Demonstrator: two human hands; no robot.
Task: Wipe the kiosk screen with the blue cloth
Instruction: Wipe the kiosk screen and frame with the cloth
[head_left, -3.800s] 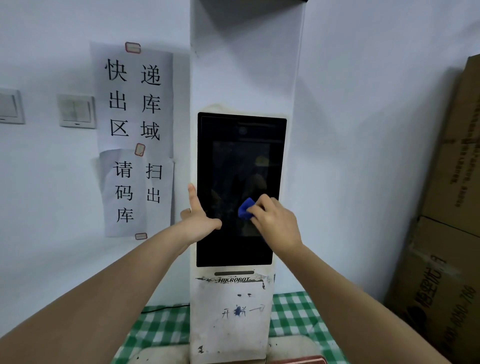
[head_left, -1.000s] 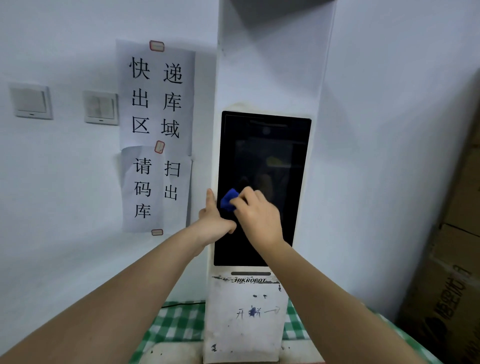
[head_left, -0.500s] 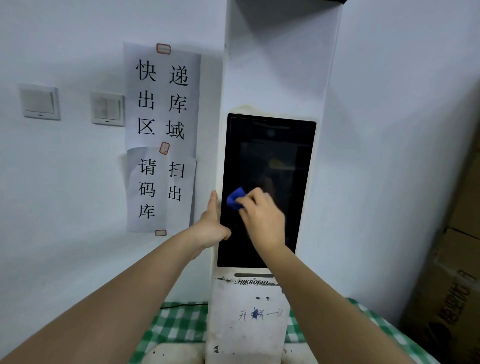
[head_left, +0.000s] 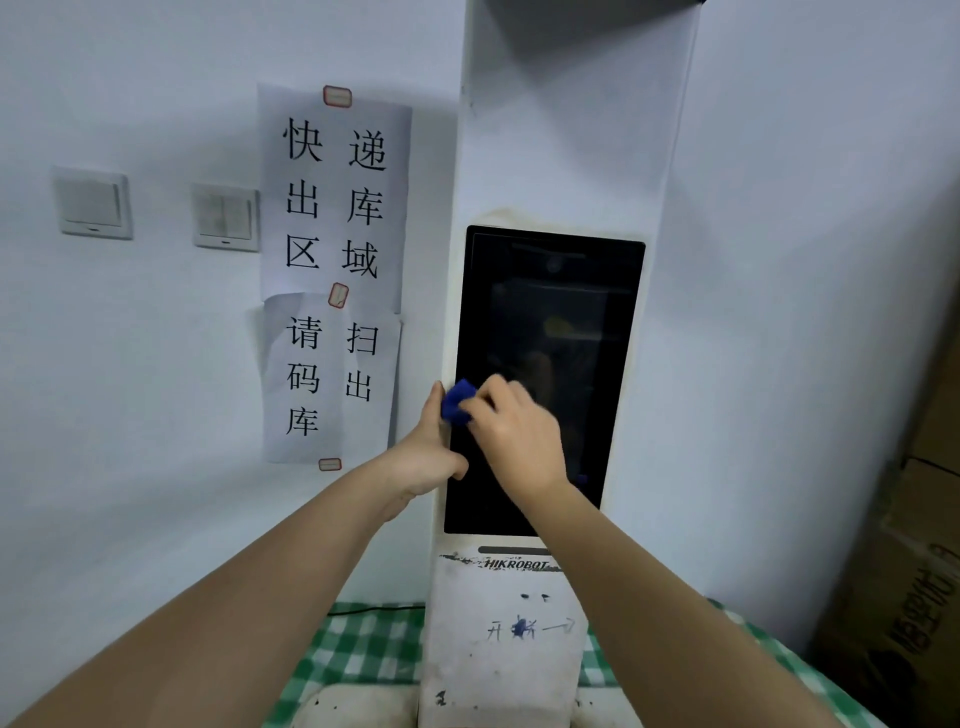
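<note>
Blue cloth (head_left: 457, 401) bunched in curled right fingers (head_left: 493, 402), at screen's (head_left: 556, 322) left edge

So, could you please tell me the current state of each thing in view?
kiosk screen: dark, upright.
blue cloth: bunched, pressed against screen's left edge.
right hand: grips cloth.
left hand: holds the kiosk's left edge.
paper notices: taped to wall.

Cloth now at the screen's left edge

The right hand (head_left: 519, 436) carries the blue cloth (head_left: 457, 402) leftward from mid kiosk screen (head_left: 550, 322) until it sits against the left hand (head_left: 428, 457), whose thumb now touches it.
</note>
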